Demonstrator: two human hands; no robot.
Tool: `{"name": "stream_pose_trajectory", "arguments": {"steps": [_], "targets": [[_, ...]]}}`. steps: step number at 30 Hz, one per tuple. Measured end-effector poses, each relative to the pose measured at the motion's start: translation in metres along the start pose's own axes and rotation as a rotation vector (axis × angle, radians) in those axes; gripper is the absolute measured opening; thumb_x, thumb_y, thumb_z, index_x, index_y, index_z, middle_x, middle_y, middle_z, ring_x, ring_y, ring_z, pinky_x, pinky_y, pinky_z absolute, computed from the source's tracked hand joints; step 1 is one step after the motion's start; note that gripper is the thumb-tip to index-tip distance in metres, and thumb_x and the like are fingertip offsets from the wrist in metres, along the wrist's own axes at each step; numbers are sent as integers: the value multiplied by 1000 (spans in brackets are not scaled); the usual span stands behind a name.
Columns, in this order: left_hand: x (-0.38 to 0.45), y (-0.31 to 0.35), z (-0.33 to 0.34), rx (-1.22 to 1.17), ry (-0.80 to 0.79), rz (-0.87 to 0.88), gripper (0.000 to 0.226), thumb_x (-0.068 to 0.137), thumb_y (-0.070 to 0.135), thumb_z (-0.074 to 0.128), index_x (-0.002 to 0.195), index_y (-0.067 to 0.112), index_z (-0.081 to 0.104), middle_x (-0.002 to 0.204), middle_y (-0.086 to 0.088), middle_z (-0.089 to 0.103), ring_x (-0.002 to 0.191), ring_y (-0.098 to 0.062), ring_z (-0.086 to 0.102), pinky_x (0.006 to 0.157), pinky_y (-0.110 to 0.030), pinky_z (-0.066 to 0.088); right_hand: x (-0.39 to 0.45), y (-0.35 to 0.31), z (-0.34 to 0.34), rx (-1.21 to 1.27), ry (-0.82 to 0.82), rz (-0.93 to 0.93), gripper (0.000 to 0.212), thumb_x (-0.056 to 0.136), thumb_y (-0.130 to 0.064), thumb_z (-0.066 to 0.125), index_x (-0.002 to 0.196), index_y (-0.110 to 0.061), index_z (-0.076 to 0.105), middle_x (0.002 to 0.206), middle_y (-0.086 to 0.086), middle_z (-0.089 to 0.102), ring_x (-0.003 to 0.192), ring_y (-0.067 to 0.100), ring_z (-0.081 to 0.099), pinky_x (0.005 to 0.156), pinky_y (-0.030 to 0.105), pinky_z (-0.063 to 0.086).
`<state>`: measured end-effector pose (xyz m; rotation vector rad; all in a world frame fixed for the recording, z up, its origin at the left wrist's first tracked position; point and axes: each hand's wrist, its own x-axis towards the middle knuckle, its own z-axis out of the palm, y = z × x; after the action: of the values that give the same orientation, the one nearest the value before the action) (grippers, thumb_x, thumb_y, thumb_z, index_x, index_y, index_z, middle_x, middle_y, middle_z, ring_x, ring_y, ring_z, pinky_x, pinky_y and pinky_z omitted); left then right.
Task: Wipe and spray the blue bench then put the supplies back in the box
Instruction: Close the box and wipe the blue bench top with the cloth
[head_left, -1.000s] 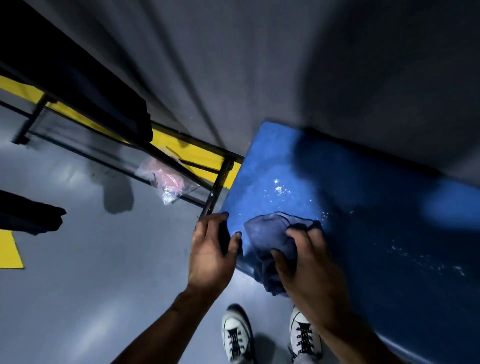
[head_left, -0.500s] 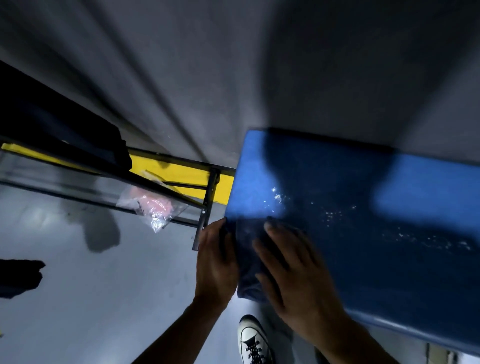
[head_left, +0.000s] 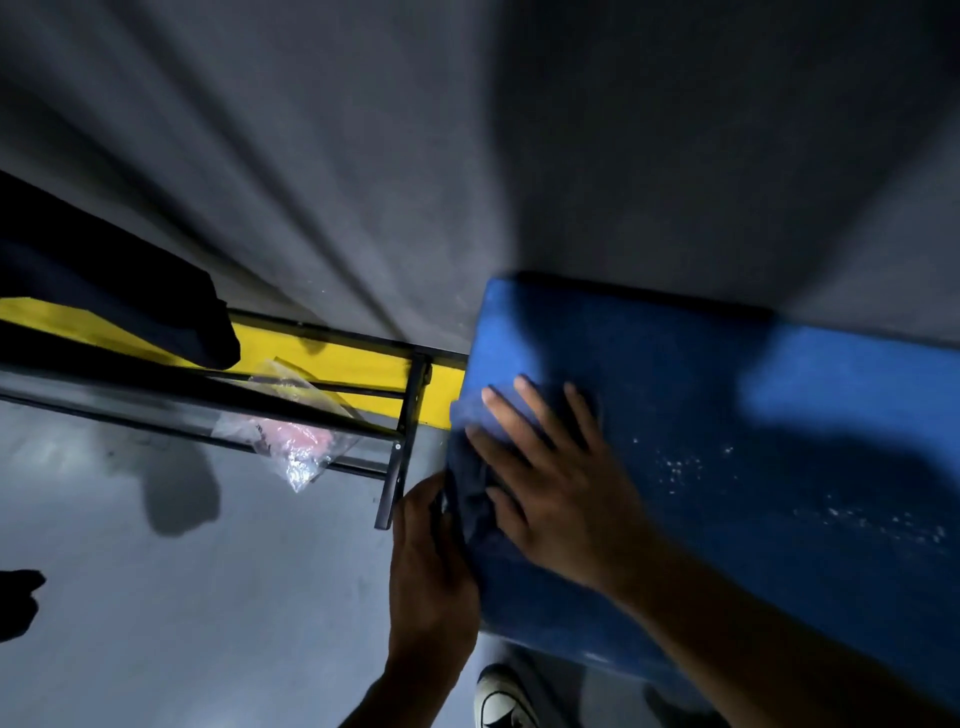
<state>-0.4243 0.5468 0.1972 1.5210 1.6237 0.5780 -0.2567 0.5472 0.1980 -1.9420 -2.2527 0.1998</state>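
Observation:
The blue bench (head_left: 727, 415) runs from the centre to the right, against a grey wall. White droplets (head_left: 675, 467) speckle its top. A dark blue cloth (head_left: 470, 478) lies over the bench's left end and hangs partly over the edge. My right hand (head_left: 556, 478) presses flat on the cloth with fingers spread. My left hand (head_left: 431, 582) is at the bench's left end, curled round the edge just beside the hanging cloth. No spray bottle or box is in view.
A black metal frame (head_left: 400, 441) stands just left of the bench over a yellow floor stripe (head_left: 353, 364). A clear plastic bag with pink contents (head_left: 291, 441) lies under it. A dark object (head_left: 104, 280) is at far left. My white shoe (head_left: 501, 701) is below.
My right hand went from bunching the cloth at the front corner to lying flat on it, and slid it up along the bench's left end. My left hand stayed at the edge.

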Motion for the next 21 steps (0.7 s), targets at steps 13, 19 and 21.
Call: {"name": "stream_pose_trajectory", "arguments": {"steps": [13,19,21], "targets": [[-7,-4,-2,33,-9,57,40,105,15,37,133,42,44,119,47,44,118,18,45,94,5,31,65,56,-17,-141,-37,570,72,91,-56,40,150,-15,45,155,15,43,133,41,44,106,56,33],[-10,-4,1,36,26,66,37,105,15,36,137,27,50,121,28,49,117,22,43,95,5,31,-9,34,-18,-62,19,574,68,93,-50,47,152,-15,45,159,15,40,140,42,41,120,57,23],[-10,-3,2,57,53,74,38,101,19,35,135,21,52,121,15,52,113,18,46,98,-4,37,-41,24,-19,-48,11,545,64,92,-44,50,150,-15,49,158,15,42,143,39,40,121,59,23]]}}
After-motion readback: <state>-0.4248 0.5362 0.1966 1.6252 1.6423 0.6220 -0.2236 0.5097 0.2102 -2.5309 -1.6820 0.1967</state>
